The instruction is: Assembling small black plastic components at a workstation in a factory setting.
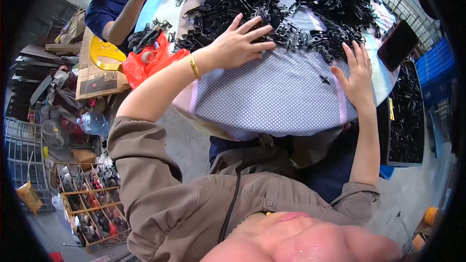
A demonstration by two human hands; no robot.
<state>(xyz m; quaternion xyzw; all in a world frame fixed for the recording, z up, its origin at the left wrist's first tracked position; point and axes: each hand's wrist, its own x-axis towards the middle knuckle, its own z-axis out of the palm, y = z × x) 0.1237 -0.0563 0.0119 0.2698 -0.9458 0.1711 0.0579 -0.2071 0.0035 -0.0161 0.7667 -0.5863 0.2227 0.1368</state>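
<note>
A big heap of small black clip-like pieces (233, 0), flat and with slots or holes, covers the far half of a table with a dotted grey-blue cloth (272, 97). My left hand (242, 43), a gold bangle on its wrist, lies with fingers spread at the near edge of the heap, its fingertips by the pieces. At the right side of the cloth my right hand (358, 75) also has its fingers apart, just short of the heap's right part. Between the hands a small cluster of black bits (324, 80) lies alone on the cloth. Neither hand holds anything visible.
A co-worker (116, 5) sits at the far left. Left of the table are a red plastic bag (148, 65), a yellow stool (104, 53) and a cardboard box. A dark phone-like screen (398, 46) stands at the right edge, above a black tray (407, 116) of pieces.
</note>
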